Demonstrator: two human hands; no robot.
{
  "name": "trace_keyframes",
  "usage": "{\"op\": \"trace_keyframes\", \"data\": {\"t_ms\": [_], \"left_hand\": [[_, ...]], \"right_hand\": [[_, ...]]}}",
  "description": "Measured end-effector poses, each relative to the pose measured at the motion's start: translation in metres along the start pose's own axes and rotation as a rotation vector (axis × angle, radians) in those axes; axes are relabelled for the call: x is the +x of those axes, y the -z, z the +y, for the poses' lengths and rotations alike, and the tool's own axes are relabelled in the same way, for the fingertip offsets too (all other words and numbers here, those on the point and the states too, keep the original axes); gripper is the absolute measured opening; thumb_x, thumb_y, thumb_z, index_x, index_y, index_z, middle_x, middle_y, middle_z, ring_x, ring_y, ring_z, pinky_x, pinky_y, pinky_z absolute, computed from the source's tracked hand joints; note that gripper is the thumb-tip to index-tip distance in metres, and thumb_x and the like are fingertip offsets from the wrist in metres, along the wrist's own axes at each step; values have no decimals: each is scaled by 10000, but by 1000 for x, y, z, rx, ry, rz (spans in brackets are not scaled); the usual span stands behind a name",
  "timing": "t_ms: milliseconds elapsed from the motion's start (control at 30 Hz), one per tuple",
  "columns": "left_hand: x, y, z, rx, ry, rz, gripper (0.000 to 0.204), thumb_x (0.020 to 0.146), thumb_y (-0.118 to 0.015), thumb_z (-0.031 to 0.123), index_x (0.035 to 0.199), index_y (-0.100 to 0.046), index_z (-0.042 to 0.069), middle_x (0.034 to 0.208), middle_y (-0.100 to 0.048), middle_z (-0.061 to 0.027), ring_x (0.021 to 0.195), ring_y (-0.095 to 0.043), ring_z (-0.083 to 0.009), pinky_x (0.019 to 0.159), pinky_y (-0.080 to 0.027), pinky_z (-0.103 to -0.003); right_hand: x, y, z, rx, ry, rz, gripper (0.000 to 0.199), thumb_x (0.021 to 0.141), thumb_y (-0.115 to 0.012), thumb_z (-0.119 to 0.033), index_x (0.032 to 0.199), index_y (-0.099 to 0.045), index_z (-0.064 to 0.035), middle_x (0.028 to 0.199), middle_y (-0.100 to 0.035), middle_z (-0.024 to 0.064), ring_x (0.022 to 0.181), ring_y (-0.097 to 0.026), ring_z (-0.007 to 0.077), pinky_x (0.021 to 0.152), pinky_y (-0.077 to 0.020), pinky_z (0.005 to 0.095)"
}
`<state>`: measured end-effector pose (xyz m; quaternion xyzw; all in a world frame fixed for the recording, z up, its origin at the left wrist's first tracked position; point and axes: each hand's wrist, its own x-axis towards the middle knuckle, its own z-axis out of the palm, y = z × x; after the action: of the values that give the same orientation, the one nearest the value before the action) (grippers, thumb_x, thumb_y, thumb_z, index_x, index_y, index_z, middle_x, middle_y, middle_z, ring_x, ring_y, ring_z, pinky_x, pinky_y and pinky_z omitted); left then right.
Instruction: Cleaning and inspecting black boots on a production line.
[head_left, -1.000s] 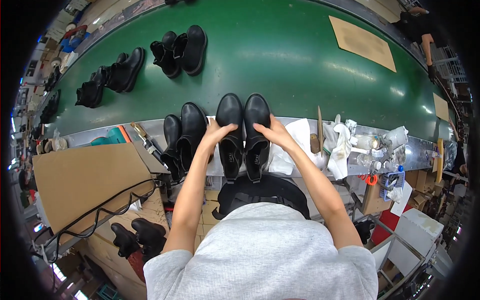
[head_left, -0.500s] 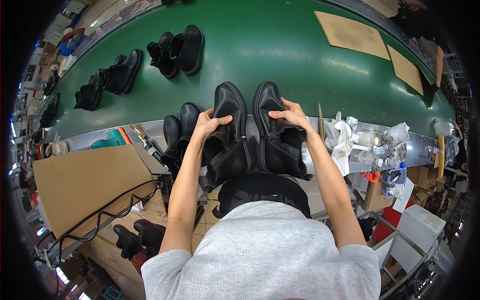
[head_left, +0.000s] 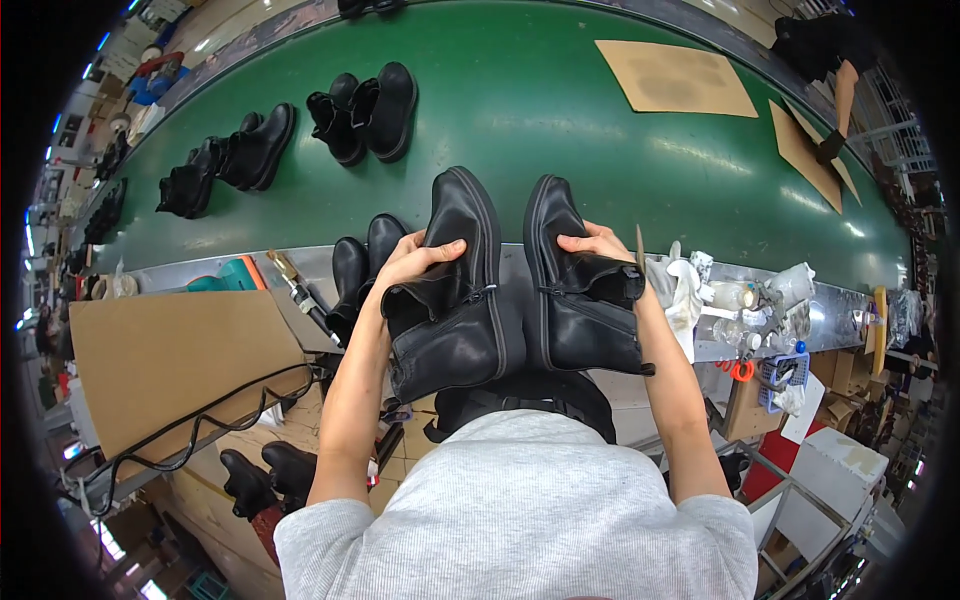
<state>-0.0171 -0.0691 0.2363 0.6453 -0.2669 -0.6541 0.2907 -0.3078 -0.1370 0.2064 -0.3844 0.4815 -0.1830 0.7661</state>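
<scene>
We clamp our left grip [head_left: 415, 262] and right grip [head_left: 597, 245] on two boots [head_left: 455, 300], toes pointing away, long axes parallel.

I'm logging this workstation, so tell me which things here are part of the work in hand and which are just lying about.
In hand:
- left boot, gripped by the left hand
- right boot, gripped by the right hand

Lying about:
- black boot pair beside the left hand
- boots on the green belt
- white rags
- cardboard sheet

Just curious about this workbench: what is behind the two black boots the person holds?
Behind the two black leather ankle boots runs a green conveyor belt; their toes overlap its near edge. The bench beneath them is covered.
</scene>
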Motion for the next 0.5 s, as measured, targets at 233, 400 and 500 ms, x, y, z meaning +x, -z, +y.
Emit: {"op": "trace_keyframes", "data": {"t_ms": [233,400,500], "left_hand": [[-17,7,-6,-57,2,43,625,686,-779,330,1098,-516,-59,935,-607,-117,811,-592,-172,716,-471,-280],[-74,-5,3,-321,-27,24,627,740,-736,288,1171,-462,-77,1018,-585,-139,884,-592,-197,779,-474,-300],[-108,-17,3,-382,-60,10,594,780,-692,276,1194,-440,-67,1043,-570,-141,907,-588,-186,771,-488,-287]], "right_hand": [[55,-40,52,-1083,51,395,841,673,-694,-442,1279,-395,61,1193,-510,272,1092,-513,376,923,-410,395],[-32,-99,-2,-556,456,-20,738,817,-607,-416,1309,-345,68,1268,-451,260,1153,-474,295,960,-367,360],[-50,-132,-12,-288,229,-403,659,839,-595,-376,1306,-368,30,1230,-496,182,1094,-501,223,934,-397,333]]}}
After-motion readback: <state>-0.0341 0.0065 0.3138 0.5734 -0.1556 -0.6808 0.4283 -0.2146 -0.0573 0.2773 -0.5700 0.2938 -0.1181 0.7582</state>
